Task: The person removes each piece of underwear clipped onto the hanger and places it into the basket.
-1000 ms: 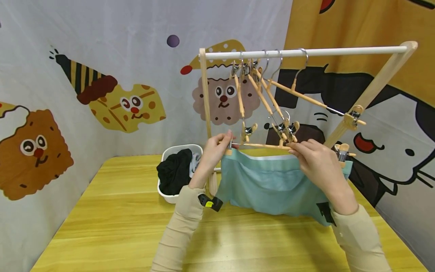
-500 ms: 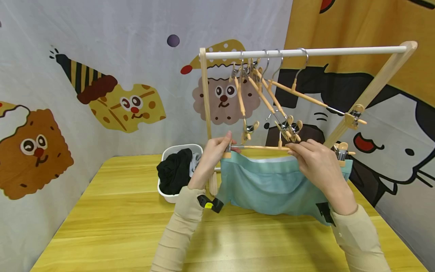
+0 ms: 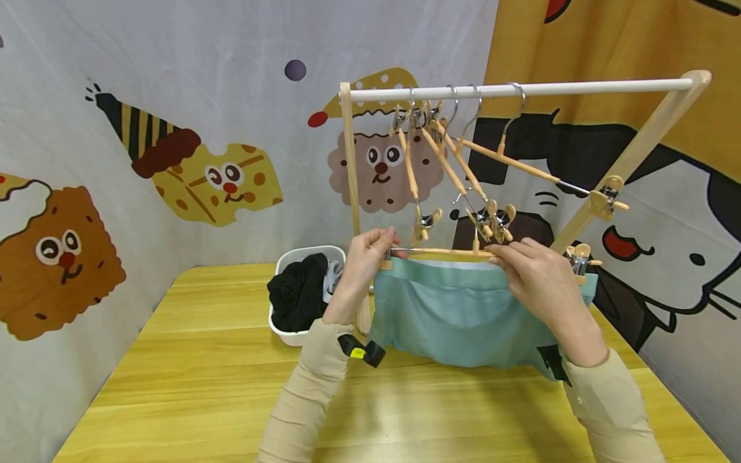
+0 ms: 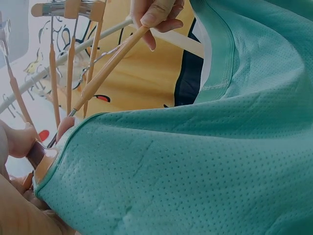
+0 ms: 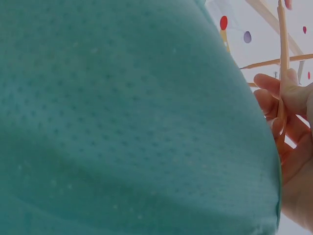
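Note:
A wooden clip hanger (image 3: 446, 251) is held level in front of the rack, its hook standing up among the other hangers. From its two clips hangs a teal waistbanded garment (image 3: 463, 315) of perforated cloth. At the left end, my left hand (image 3: 363, 263) pinches the hanger by the left clip (image 4: 45, 164), whose jaws grip the waistband edge. My right hand (image 3: 538, 283) grips the bar right of the hook, thumb and fingers round the wood (image 5: 283, 44). The right clip (image 3: 581, 260) shows beyond that hand, on the waistband's other end.
A wooden rack with a white rail (image 3: 567, 87) carries several clip hangers (image 3: 509, 164), close above the held one. Left of the rack, a white basket (image 3: 283, 335) holds black and grey cloth (image 3: 298, 292). Printed curtains hang behind the wooden table (image 3: 202, 379).
The held hanger and garment have dropped slightly and shifted a little left. The hanger clips just above it have moved slightly. Both hands keep their hold.

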### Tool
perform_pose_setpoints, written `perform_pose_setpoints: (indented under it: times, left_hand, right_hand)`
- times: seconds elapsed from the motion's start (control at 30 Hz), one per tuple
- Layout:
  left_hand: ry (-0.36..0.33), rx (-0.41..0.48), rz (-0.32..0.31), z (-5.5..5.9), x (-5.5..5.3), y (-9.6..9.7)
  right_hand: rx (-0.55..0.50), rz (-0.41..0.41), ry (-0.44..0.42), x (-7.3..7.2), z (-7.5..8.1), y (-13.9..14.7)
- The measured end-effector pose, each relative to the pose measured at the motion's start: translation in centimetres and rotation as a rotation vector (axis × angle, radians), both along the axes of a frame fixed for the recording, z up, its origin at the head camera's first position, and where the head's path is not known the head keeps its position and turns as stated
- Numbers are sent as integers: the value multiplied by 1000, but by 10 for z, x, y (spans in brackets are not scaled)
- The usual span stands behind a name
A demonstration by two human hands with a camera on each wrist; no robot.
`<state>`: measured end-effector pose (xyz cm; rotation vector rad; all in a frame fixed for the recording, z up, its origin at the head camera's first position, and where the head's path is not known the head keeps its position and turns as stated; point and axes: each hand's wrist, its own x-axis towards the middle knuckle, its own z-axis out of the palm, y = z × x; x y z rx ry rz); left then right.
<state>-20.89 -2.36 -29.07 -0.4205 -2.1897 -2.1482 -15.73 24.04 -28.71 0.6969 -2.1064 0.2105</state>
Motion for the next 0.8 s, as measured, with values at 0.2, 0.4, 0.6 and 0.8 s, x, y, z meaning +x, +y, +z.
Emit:
perform_pose_setpoints:
  times: [0.2, 0.4, 0.6, 0.8]
  left_hand:
    - [2, 42, 0, -1, 0, 1]
    - [13, 62, 10, -1, -1, 1]
    - [42, 60, 21, -1, 0, 1]
    - [74, 61, 35, -1, 0, 1]
  right_hand:
    - [-2, 1, -18, -2, -1, 0]
    - [0, 14, -6, -2, 0, 0]
    - [-2, 16, -4, -1, 1, -2]
    - [4, 10, 3, 0, 1, -2]
